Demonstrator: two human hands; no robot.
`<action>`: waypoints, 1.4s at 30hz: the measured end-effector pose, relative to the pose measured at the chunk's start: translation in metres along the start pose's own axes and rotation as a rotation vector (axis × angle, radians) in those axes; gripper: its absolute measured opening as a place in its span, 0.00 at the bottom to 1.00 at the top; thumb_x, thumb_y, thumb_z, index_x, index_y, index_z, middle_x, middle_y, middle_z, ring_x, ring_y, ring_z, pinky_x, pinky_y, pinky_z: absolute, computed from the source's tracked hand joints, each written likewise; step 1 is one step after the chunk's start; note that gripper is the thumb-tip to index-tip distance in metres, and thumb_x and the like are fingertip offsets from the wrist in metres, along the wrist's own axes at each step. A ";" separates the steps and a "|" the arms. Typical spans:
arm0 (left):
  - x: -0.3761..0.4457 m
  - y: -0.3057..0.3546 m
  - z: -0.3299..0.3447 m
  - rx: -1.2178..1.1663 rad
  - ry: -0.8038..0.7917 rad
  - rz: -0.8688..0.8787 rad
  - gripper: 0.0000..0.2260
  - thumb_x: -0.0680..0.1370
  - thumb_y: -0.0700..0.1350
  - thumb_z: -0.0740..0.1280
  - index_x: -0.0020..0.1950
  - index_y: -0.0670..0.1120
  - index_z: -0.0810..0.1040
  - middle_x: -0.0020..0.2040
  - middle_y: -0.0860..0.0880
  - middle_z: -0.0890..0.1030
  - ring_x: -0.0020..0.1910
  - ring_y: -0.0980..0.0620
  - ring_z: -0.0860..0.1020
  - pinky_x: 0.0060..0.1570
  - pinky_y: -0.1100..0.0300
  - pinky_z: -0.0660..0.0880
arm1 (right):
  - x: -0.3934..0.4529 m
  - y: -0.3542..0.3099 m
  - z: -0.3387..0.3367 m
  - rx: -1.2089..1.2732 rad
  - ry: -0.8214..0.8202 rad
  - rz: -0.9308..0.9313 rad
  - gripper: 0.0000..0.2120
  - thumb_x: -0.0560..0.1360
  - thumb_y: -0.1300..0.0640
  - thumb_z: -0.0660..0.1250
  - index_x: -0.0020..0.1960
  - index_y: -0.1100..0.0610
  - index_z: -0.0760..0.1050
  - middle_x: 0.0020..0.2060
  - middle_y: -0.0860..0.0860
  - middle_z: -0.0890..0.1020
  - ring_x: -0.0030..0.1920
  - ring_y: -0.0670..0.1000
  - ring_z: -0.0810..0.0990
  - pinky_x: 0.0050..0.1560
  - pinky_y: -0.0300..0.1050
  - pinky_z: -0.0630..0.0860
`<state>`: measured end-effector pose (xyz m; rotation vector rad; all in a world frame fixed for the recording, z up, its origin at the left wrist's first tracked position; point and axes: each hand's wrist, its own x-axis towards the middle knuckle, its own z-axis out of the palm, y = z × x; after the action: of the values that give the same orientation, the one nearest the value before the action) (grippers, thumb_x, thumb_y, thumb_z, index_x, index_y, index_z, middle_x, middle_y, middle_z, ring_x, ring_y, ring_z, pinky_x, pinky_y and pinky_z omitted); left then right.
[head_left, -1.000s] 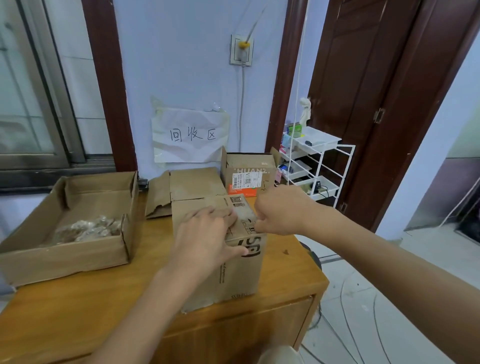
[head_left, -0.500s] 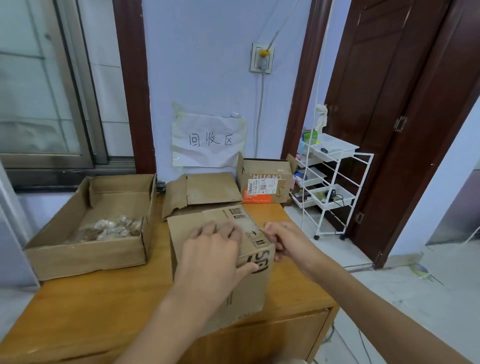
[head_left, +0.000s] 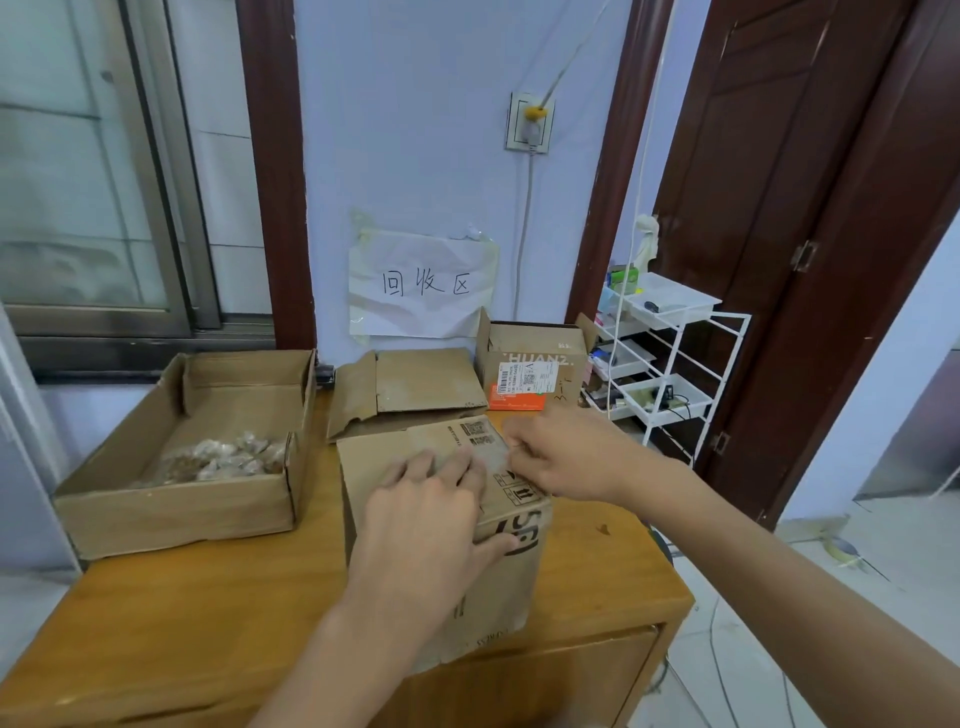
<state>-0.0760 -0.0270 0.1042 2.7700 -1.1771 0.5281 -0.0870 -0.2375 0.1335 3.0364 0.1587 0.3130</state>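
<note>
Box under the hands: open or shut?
Shut. The box has its top flaps lying flat under the left hand; none of its inside shows.

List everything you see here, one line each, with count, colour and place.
table: one, orange wood, foreground
closed box: one, brown, table centre
open box: one, brown, table left, holds pale clumps
flat cardboard: one, brown, behind closed box
labelled box: one, brown and orange, back right
paper sign: one, white, wall
socket: one, white, wall, higher
rack: one, white, right of table
left hand: one, flat on closed box
right hand: one, curled at its top edge
</note>
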 end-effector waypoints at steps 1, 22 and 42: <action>-0.001 0.001 -0.002 -0.009 0.006 -0.003 0.38 0.78 0.73 0.57 0.82 0.53 0.61 0.82 0.56 0.62 0.79 0.49 0.61 0.75 0.52 0.61 | -0.001 0.000 0.002 0.024 0.011 -0.010 0.12 0.80 0.52 0.62 0.39 0.49 0.65 0.32 0.46 0.74 0.34 0.52 0.74 0.33 0.47 0.64; -0.002 -0.001 0.000 -0.024 0.002 0.000 0.37 0.78 0.73 0.58 0.81 0.53 0.64 0.78 0.58 0.67 0.78 0.50 0.64 0.73 0.53 0.64 | 0.001 0.004 0.000 0.524 -0.157 0.126 0.20 0.83 0.47 0.68 0.37 0.55 0.69 0.23 0.45 0.76 0.26 0.46 0.79 0.34 0.43 0.72; -0.001 0.000 0.002 -0.048 -0.008 -0.001 0.39 0.78 0.73 0.57 0.83 0.53 0.60 0.82 0.58 0.62 0.81 0.50 0.59 0.76 0.54 0.59 | -0.020 0.000 0.048 1.526 -0.066 0.374 0.19 0.85 0.57 0.57 0.35 0.51 0.67 0.27 0.47 0.64 0.26 0.46 0.62 0.25 0.37 0.59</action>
<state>-0.0763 -0.0271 0.1016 2.7348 -1.1734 0.4820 -0.0967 -0.2435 0.0822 4.5859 -0.3784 0.0894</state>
